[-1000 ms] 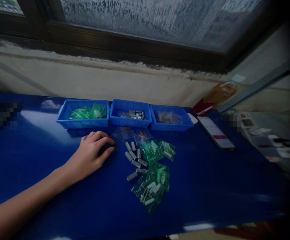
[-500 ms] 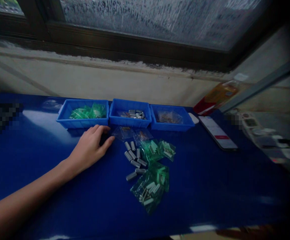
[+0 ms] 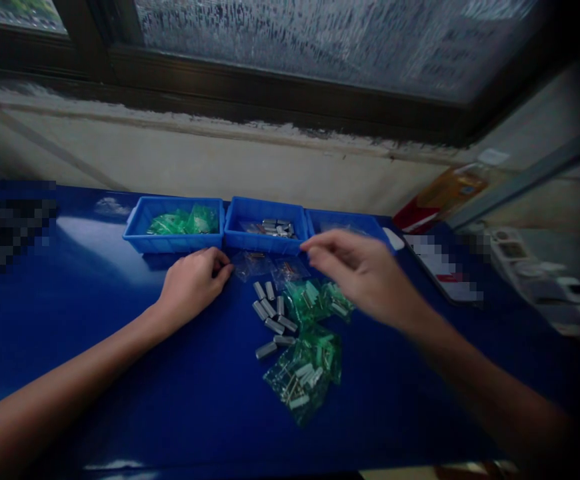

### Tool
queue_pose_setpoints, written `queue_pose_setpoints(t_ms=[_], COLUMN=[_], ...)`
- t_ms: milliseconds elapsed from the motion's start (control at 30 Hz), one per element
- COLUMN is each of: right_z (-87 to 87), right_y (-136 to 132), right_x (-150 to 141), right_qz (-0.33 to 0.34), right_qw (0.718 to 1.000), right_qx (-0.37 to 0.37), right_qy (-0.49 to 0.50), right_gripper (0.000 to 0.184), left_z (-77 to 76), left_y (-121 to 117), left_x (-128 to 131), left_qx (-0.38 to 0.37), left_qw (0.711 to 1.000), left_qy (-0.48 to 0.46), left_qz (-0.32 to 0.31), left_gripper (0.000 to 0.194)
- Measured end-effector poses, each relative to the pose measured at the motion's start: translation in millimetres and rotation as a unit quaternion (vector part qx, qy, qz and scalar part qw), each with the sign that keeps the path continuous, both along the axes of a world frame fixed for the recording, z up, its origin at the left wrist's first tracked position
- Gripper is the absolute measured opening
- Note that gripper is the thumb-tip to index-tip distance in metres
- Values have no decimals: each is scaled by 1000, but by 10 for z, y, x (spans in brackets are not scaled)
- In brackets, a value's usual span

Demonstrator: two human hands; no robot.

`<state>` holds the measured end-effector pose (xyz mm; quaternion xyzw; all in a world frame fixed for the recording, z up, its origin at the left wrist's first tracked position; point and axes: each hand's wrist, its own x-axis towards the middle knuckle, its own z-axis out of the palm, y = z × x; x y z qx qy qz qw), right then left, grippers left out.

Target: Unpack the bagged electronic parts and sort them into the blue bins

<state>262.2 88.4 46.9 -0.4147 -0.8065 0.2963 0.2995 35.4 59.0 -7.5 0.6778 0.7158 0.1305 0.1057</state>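
Note:
My left hand [image 3: 197, 277] rests on the blue table, thumb and forefinger pinched at the left edge of a small clear plastic bag [image 3: 253, 265] with copper-coloured pins in it. My right hand [image 3: 363, 270] hovers near the front of the right blue bin, its fingers curled and thumb close to forefinger. Whether anything is between those tips, I cannot make out. A second clear bag [image 3: 289, 270] lies left of it. Below are several loose metal cylinders [image 3: 269, 308] and several green bags [image 3: 300, 387] of pale and metal pieces, one partly hidden by my right hand.
Along the wall stand a left bin [image 3: 173, 245] with green bags, a middle bin [image 3: 263, 244] with metal cylinders, and a right bin [image 3: 384, 235], partly covered by my hand. A phone [image 3: 443, 267] and a bottle [image 3: 445, 190] are at the right.
My right hand has come into view from the right, over the table. My left thumb and forefinger have drawn together at the bag's edge. The view has shifted slightly.

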Motion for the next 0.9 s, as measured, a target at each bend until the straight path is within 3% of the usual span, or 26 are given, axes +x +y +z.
queue_pose_setpoints(t_ms=[133,300,400,500,567,700,800,900], right_z=[-229,-359,-366,-377,-376,-354,-347,-353], right_y=[-138,-201,-213,-256,-300,-381,-379,-302], right_x=[-106,-97,-103,-153,-191,-219,-199,-197], right_qz=[95,57,34,24,24,50,38,14], right_qw=[993,995,997,998,998,995,991,976], right_qx=[73,76,64,51,51,66,110,216], right_qy=[-22,-4,7,16,31,62,69,37], right_gripper=[14,12,13,19,22,8,9,10], left_z=[-15,-83,-71,-32,-22,-46,-39,6], left_y=[-13,-2,-42,-161,-263,-402,-403,-339], left_x=[60,42,0,11,47,122,149,144], left_qx=[35,49,74,112,109,96,38,-19], left_qw=[999,998,991,963,950,929,928,902], left_qy=[31,14,-91,-217,-252,-254,-314,-415], left_qz=[-16,-33,-70,-110,-149,-251,-196,-118], left_gripper=[48,25,15,11,8,1,14,22])
